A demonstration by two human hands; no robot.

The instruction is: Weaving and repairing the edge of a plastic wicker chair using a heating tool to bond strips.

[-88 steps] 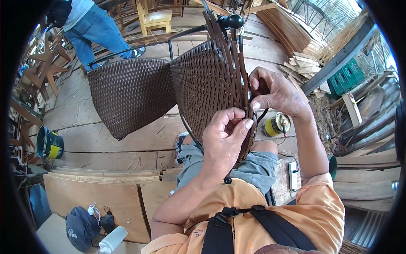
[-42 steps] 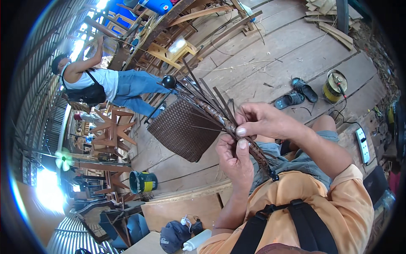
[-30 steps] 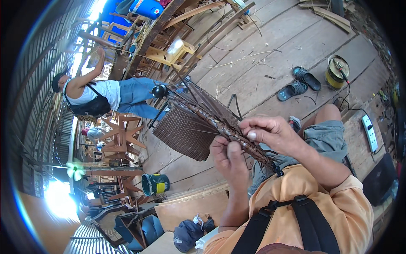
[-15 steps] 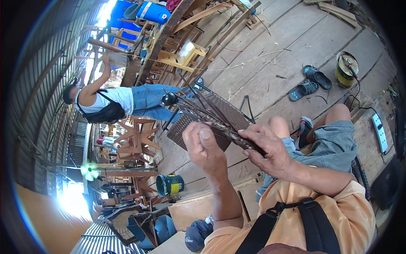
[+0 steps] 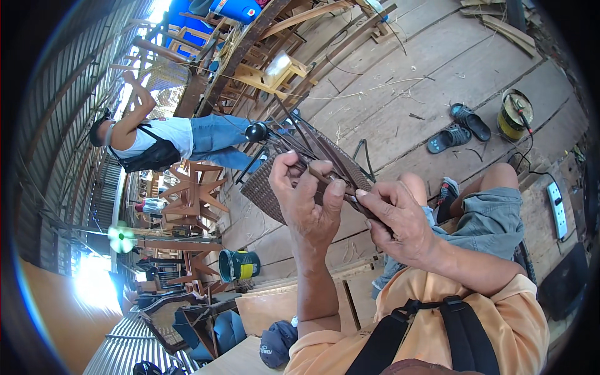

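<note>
A dark brown woven panel (image 5: 265,194) on a thin black metal frame stands before my knees. Over it runs a bundle of long dark strips (image 5: 322,156), with loose ends fanning toward the far side. My left hand (image 5: 309,203) is above the panel's near edge, its fingers curled and thumb bent around a dark strip. Close by on its right, my right hand (image 5: 400,225) pinches the near end of the bundle between thumb and fingers. A round black knob (image 5: 256,131) shows at the far end of the frame. The strips partly hide the panel.
At left a person (image 5: 153,140) in a white top and jeans stands with arms raised. Sandals (image 5: 450,137), a tin (image 5: 515,115) with a corded tool, and a power strip (image 5: 556,209) lie right. A green bucket (image 5: 239,265) and a cap (image 5: 278,344) are at lower left.
My left hand has turned and its fingers have opened out of a fist to curl around a strip. The right hand keeps its pinch. The other person's arms have shifted.
</note>
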